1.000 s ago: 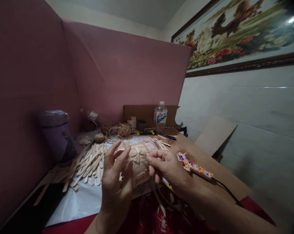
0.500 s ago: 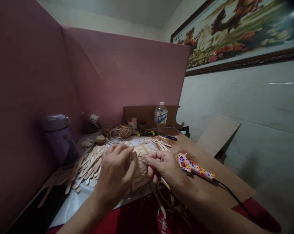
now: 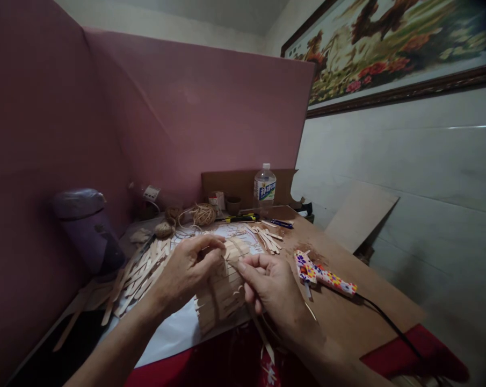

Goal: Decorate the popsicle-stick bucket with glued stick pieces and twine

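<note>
Stick panel (image 3: 222,287), made of joined wooden craft sticks, lies on the white sheet (image 3: 174,333) at the table's near edge. Left hand (image 3: 186,269) pinches its upper left edge, fingers curled closed. Right hand (image 3: 269,285) rests beside it on the right, fingers bent around a thin strip (image 3: 262,333). Loose craft sticks (image 3: 140,271) lie left; patterned glue gun (image 3: 321,276) lies right.
</note>
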Demonstrator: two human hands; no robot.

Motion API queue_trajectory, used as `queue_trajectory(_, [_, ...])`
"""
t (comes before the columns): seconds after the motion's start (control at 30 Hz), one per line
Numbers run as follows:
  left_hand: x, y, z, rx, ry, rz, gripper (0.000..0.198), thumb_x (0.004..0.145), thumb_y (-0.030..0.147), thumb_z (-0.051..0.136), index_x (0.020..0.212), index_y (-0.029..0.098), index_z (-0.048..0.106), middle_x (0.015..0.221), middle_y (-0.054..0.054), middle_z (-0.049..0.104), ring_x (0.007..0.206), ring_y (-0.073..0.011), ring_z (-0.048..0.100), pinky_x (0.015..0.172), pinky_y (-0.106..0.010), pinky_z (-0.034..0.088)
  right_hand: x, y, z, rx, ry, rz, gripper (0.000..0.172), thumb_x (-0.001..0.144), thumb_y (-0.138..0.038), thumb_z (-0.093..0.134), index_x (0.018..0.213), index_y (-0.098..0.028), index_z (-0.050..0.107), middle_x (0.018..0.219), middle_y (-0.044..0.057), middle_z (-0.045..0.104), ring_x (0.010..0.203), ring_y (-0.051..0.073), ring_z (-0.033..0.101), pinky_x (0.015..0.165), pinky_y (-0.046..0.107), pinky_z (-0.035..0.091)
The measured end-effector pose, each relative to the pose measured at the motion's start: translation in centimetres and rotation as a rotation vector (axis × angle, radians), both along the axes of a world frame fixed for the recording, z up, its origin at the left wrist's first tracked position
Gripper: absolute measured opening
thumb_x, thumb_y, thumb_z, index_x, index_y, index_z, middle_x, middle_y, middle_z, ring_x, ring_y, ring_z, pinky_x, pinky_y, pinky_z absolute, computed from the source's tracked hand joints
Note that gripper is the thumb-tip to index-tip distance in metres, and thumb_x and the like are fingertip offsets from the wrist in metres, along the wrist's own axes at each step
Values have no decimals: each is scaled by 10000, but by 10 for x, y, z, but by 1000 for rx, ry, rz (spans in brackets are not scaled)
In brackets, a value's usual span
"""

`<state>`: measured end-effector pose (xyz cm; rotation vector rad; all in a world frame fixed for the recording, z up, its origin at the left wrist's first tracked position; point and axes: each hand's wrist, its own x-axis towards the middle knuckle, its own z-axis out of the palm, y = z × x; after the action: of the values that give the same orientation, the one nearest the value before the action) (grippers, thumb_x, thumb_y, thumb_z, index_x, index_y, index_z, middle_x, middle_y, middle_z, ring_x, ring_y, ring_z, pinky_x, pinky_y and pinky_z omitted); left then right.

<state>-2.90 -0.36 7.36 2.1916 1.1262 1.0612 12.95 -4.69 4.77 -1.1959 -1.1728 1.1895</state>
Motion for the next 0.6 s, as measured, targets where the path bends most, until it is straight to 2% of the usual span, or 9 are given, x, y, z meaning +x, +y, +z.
queue_trajectory(0.6, [6,-7,-5,78,-36,70,169,783,220,514,812,199,679,1022,-52,695,932,-206,628,795,-330,475,-4,-3,3,-53,-41,-31,216,786,-354,570,695,-163,523,362,-68,494,262,30,321,295,142,209])
